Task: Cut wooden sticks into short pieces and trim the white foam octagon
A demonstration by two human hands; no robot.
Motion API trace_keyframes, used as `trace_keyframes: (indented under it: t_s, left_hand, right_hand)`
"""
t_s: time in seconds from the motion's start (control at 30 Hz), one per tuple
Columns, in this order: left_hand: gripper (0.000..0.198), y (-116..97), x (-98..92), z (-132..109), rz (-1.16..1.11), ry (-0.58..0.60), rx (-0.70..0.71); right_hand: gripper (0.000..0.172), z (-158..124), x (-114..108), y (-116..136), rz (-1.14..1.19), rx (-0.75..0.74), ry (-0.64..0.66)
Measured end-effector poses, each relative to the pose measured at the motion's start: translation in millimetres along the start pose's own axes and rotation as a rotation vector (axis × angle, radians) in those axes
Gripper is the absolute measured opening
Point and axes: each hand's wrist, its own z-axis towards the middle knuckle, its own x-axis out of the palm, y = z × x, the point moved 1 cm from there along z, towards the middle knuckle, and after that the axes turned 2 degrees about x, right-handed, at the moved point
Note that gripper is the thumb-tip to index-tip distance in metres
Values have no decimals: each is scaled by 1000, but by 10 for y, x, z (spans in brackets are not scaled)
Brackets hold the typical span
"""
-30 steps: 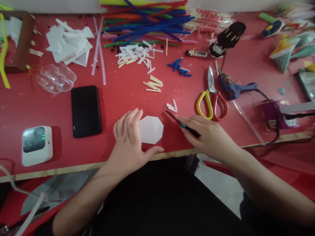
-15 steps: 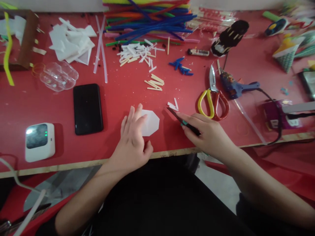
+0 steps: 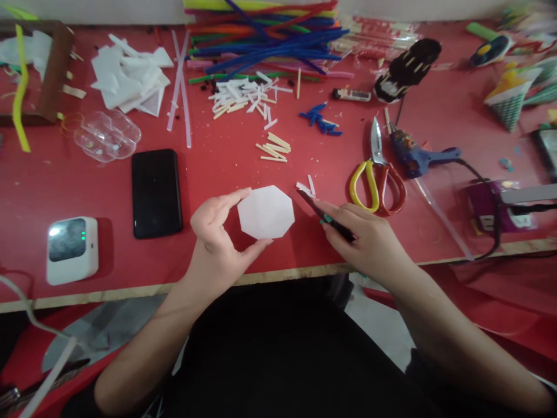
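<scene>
A white eight-sided piece of paper (image 3: 266, 212) is between the thumb and fingers of my left hand (image 3: 221, 232), which grips it at its upper left and lower edges. My right hand (image 3: 363, 235) is closed round a dark, narrow tool (image 3: 312, 204) with a green part; its tip points up and left, just right of the paper. What kind of tool it is I cannot make out. Small white strips (image 3: 307, 187) lie beside the tip. Short cream sticks (image 3: 275, 148) are spread on the red table (image 3: 217, 168) above the paper.
Scissors (image 3: 378, 174) and a glue gun (image 3: 420, 154) with its cable lie to the right. A black phone (image 3: 156, 193) and a white device (image 3: 73, 249) are at the left. Behind are paper scraps (image 3: 130, 72), blue pieces (image 3: 321, 120) and coloured pipe cleaners (image 3: 265, 40).
My left hand has gone from lying over the paper to holding it by its edges, and the paper shows fully, slightly higher. My right hand has barely moved.
</scene>
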Motion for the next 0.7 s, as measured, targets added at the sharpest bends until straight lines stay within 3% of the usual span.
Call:
trace_keyframes:
  t_s: [0.1,0.3,0.43,0.53,0.63,0.7]
  left_hand:
    - [87,16,-32,20,-12,6,25]
    - [80,32,-70,64,-95,101,5]
    - [73,148,-140,72,-17,364,-24]
    - [90,171,-173,47,-16,541,51]
    - [100,23,-90,-12,22,546,87]
    - [99,-134,40,-67,71,438,95]
  right_hand:
    - [46,-2,3,-3,3,-1,3]
    - [47,-4,9,-7,10,10,-3]
    - [46,1,12,-4,-12,5,0]
    - [46,1,17,-9,-15,4,-3]
    - [46,0,15,-7,-13,-7,-13]
    - [45,2,11,-1,-16,-15,-14]
